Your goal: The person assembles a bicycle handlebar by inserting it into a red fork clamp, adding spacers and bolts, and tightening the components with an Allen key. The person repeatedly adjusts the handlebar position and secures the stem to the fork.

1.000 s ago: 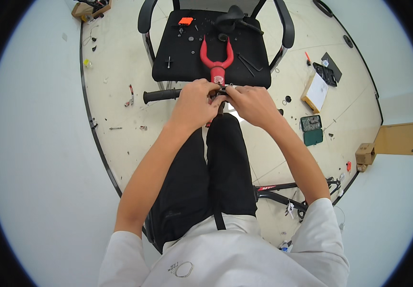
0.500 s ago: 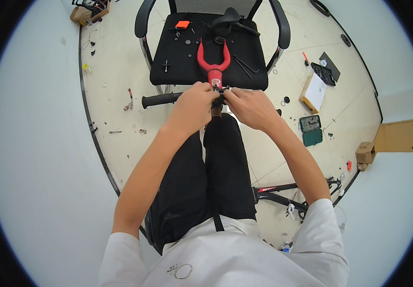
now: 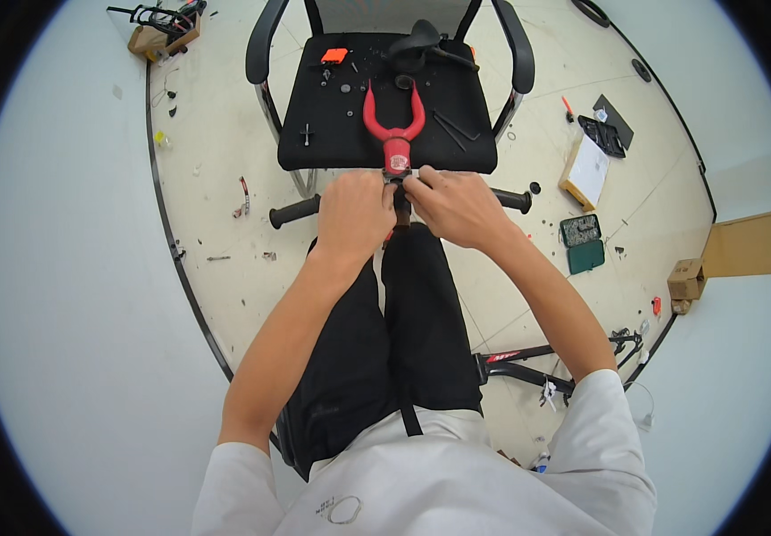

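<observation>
A red bicycle fork (image 3: 397, 157) points its two prongs away from me over the black chair seat (image 3: 300, 154). At its near end a black handlebar crosses, with one rubber grip (image 3: 294, 213) at the left and another grip (image 3: 514, 199) at the right. My left hand (image 3: 355, 213) is closed, fingertips pressed at the bar's centre beside the fork's base. Opposite it, my right hand (image 3: 458, 207) pinches the same spot from the right. Both hands hide most of the clamp area between them. A dark post (image 3: 403, 214) runs down from there toward my knees.
On the seat lie a bicycle saddle (image 3: 414, 49), hex keys (image 3: 453, 129), a cross-shaped tool (image 3: 307, 134), an orange piece (image 3: 333, 55) and small hardware. Floor items at right include a green case (image 3: 584, 256), a white-topped box (image 3: 586, 172) and a black bicycle frame (image 3: 519, 368).
The handlebar has turned and dropped slightly, so its right grip now shows past my right hand. The fork has shifted a little left and nearer, with both hands following at the centre.
</observation>
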Demonstrator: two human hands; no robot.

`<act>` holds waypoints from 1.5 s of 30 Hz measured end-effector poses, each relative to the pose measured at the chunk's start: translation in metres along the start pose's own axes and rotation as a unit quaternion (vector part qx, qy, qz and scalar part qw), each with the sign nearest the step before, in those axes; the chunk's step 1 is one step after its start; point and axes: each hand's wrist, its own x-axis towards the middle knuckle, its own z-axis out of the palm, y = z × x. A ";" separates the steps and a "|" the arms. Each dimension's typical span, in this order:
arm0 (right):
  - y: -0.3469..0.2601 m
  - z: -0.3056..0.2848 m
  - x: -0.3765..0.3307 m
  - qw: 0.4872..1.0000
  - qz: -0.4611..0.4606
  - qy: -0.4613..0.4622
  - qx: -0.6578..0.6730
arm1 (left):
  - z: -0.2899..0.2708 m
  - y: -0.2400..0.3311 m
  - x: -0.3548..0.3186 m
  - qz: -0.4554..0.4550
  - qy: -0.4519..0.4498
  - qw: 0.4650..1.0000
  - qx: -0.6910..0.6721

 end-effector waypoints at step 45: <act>0.005 -0.009 0.008 0.994 0.063 0.005 0.085 | -0.007 -0.022 -0.011 0.028 0.039 0.972 -0.230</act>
